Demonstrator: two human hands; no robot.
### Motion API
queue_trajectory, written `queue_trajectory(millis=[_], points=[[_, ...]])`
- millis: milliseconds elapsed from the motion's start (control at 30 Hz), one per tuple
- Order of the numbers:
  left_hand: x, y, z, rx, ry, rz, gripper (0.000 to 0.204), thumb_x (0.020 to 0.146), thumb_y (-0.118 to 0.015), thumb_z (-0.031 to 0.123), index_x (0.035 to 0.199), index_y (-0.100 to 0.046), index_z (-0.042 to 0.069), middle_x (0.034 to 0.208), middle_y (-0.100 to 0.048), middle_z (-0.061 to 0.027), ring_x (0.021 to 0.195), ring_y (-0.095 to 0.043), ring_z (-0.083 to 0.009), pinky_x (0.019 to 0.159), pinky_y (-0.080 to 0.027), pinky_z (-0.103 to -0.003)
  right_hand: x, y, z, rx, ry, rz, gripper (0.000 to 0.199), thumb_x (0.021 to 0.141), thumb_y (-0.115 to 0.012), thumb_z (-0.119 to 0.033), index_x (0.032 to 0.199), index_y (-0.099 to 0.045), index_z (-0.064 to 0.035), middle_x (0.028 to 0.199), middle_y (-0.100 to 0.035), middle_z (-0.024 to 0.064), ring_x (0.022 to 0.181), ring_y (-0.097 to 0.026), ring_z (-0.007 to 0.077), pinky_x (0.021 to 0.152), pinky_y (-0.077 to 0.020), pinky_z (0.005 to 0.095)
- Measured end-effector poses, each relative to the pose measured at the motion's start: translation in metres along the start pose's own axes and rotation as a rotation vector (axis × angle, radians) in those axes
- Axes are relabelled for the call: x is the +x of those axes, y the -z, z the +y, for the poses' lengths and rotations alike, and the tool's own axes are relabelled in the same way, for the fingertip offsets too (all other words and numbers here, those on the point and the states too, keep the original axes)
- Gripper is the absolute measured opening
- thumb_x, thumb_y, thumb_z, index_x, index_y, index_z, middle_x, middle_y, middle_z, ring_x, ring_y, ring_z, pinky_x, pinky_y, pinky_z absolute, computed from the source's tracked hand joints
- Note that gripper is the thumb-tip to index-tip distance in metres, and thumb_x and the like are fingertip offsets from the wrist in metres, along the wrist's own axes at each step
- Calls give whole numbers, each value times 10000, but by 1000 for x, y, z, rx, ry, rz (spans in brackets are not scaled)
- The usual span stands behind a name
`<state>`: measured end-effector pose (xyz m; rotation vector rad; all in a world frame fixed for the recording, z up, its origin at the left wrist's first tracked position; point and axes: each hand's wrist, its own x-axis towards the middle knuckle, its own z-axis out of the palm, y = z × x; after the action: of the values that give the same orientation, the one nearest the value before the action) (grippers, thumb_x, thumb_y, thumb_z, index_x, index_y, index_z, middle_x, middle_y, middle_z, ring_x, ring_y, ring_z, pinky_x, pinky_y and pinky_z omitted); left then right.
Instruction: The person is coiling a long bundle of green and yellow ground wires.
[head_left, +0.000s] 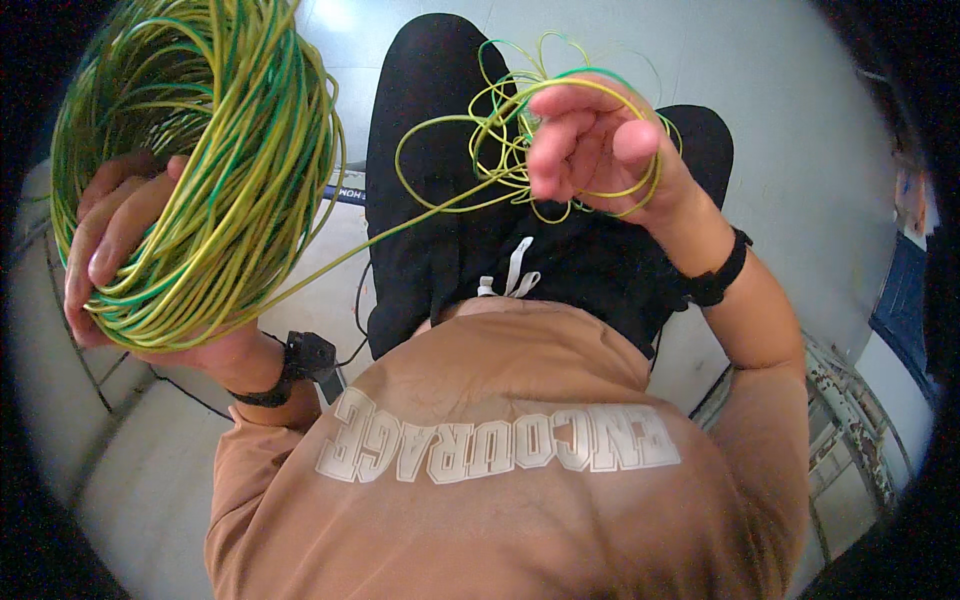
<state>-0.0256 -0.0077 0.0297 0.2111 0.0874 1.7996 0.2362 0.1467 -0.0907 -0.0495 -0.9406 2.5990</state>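
Note:
My left hand [112, 232] grips a big coil of green-and-yellow wire [195, 150], raised at the upper left, fingers wrapped through its ring. One strand [370, 245] runs from the coil across to my right hand [595, 145]. That hand is raised at centre right, fingers half curled, with several loose loops of the same wire [480, 140] wound around it. Both wrists wear black bands; the left one [300, 362] carries a small black device.
Below me are my tan shirt [500, 480] and black trousers [450, 230] over a pale tiled floor [800, 120]. A worn metal frame [850, 420] stands at the lower right. A thin black cable [180, 390] trails on the floor at left.

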Motion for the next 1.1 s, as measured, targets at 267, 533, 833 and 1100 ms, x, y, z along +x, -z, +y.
queue_trajectory(millis=[267, 533, 833, 1100], points=[[-1, 23, -25, 347, -94, 30, 464, 749, -673, 255, 1148, -502, 90, 900, -562, 68, 978, -529, -147, 1196, -143, -441, 14, -16, 5, 219, 289, -19, 946, 787, -779, -283, 1476, -218, 44, 1545, -236, 239, 1443, -246, 329, 1197, -237, 417], [14, 51, -89, 1004, -224, 182, 409, 846, -599, 78, 1228, -496, -27, 1014, -631, -107, 936, -600, -203, 901, -470, -333, 24, -65, 3, -5, 411, 265, 1137, 605, -898, -127, 1475, -181, 26, 1547, -236, 231, 1442, -258, 308, 1197, -213, 401], [8, 53, -117, 858, 200, 410, 389, 854, -667, 78, 1219, -556, 0, 1104, -642, -63, 991, -627, -156, 860, -521, -304, 28, -62, 18, -1419, 231, 401, 1168, 530, -928, -291, 1418, -272, 90, 1281, -533, 244, 1198, -550, 346, 1015, -433, 380], [-12, 76, -142, 1074, 351, 231, 542, 836, -728, 169, 1279, -489, -31, 1181, -580, -63, 1064, -547, -128, 945, -446, -291, 11, -46, 17, -1654, -120, 488, 612, 676, -769, -265, 1102, -478, 64, 807, -639, 268, 787, -643, 444, 696, -532, 469]])
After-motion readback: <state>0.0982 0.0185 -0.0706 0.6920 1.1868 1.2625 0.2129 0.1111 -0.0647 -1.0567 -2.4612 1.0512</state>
